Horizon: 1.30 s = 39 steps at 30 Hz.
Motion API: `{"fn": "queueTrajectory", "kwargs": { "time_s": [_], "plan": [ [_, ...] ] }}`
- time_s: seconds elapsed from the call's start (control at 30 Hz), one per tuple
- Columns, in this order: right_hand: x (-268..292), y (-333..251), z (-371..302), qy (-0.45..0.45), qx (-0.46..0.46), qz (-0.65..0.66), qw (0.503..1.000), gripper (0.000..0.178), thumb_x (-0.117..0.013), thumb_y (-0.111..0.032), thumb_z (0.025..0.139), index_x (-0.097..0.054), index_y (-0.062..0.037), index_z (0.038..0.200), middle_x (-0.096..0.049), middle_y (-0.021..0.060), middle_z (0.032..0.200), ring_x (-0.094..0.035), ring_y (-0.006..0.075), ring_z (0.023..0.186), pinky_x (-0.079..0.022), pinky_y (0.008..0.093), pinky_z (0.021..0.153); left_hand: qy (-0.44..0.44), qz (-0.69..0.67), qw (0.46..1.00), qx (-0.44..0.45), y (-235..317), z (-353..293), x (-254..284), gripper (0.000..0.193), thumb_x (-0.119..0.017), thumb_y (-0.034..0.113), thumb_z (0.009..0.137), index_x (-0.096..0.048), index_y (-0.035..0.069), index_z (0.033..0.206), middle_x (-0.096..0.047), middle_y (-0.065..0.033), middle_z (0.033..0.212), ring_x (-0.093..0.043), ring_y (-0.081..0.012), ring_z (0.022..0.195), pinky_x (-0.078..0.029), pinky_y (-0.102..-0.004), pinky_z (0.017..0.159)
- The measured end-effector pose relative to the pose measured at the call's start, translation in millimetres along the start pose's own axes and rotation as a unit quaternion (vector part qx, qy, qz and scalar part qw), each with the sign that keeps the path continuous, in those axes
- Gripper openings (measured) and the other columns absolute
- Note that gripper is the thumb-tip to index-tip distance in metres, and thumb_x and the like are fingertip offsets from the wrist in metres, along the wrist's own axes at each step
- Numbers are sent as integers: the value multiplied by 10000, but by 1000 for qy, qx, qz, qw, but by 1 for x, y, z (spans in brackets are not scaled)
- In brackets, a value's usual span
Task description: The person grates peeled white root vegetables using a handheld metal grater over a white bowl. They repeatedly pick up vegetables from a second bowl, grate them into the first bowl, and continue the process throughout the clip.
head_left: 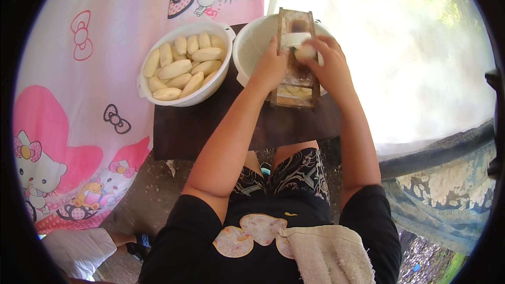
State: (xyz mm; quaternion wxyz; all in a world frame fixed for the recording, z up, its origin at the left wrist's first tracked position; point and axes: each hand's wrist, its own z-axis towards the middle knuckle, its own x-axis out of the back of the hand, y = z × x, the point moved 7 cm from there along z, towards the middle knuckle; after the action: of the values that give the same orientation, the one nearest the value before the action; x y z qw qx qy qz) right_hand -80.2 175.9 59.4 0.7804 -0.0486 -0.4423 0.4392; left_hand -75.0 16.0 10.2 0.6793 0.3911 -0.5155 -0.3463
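Fingers of the right hand [332, 63] curl around a banana [305, 53] on a slicer [299, 77]; the left hand [270, 69] clasps the slicer's side. The slicer lies over a bowl [248, 52] on the counter [181, 135], beside a basin [202, 93] of peeled bananas [181, 68].

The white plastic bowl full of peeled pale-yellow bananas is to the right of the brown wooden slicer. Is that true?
Not quite: the side is wrong. The head view shows the white plastic bowl full of peeled bananas to the left of the brown wooden slicer.
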Motion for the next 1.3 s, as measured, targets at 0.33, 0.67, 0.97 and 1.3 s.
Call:
{"fn": "queueTrajectory", "kwargs": {
  "time_s": [0.33, 0.67, 0.97, 1.3],
  "plan": [
    [-3, 6, 33, -18, -46, -3, 999, 324, -735, -262, 763, -693, -150, 1064, -615, 127, 1117, -544, 308, 1117, -390, 433, 1003, 8, -13, 1000, -9, 5, -1, 1, 585, -444, 266, 960, -311, -33, 1445, -473, -310, 1344, -459, -409, 1268, -342, -421, 1068],
    [-22, 40, 70, -24, -98, -88, 991, 385, -689, -326, 806, -673, -125, 1134, -598, 164, 1121, -573, 329, 1082, -463, 393, 923, -10, 1, 1000, -17, 5, 0, 0, 597, -446, 264, 960, -287, -32, 1453, -482, -316, 1332, -464, -420, 1259, -353, -413, 1060],
    [11, -16, -15, -37, -20, -44, 998, 376, -724, -270, 776, -681, -140, 1127, -582, 170, 1150, -551, 334, 1101, -450, 416, 942, 8, -19, 1000, 8, 2, -3, 0, 591, -437, 266, 962, -292, -29, 1454, -480, -311, 1337, -462, -416, 1264, -347, -414, 1066],
    [-22, 38, 62, -35, -124, -36, 991, 445, -730, -339, 779, -667, -138, 1171, -555, 184, 1201, -541, 333, 1134, -446, 402, 958, -1, 5, 1000, -9, 2, 4, 2, 587, -443, 265, 962, -300, -17, 1456, -480, -301, 1344, -465, -408, 1264, -350, -408, 1062]
  ]
}}
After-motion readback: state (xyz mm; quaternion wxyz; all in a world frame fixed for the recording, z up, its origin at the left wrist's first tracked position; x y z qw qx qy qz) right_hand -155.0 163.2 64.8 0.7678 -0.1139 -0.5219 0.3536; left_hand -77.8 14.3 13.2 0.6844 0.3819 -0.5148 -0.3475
